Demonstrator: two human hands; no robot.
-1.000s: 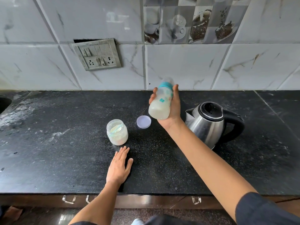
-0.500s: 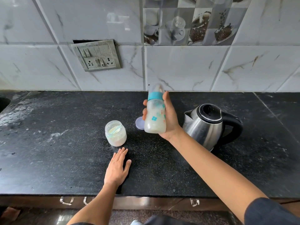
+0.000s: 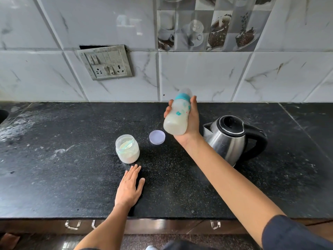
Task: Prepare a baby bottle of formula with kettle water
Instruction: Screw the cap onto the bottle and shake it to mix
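Fingers of our right hand [image 3: 189, 121] wrap the capped bottle [image 3: 177, 117] left of the kettle [image 3: 232, 139]; we shake firmly, left hand [image 3: 128, 188] flat, empty.

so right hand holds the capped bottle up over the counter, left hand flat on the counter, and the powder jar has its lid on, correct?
Not quite. The head view shows the powder jar open, with its lid lying on the counter beside it. The rest holds: right hand holds the capped bottle up, left hand lies flat on the counter.
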